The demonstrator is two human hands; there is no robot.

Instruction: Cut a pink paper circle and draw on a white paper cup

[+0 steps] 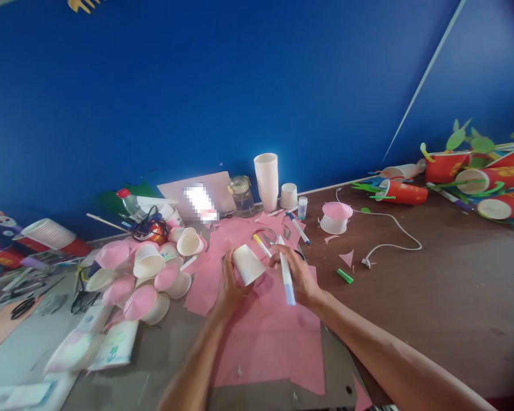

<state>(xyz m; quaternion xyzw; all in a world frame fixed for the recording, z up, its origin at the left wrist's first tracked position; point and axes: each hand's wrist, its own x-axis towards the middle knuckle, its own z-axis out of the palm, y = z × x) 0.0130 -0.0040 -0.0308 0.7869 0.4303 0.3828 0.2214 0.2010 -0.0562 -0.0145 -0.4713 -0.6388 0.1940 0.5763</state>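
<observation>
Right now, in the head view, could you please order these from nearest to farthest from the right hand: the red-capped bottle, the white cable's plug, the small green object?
1. Small green object, just to the right of the right hand.
2. White cable's plug, farther right.
3. Red-capped bottle, far left, towards the back.

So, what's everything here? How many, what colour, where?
Held cup: one, white, centre
Held marker: one, white and blue, centre
Loose markers: several, mostly white, middle
Paper: several pieces, pink, middle
Cone-topped cups: several, white and pink, mostly left
Tall cup stack: one, white, back
Jar: one, clear, back
Red cups: several, red, both sides
Cable: one, white, right
Table: one, brown, right
Wall: one, blue, back
Left hand: one, bare, around cup
Right hand: one, bare, gripping marker
</observation>
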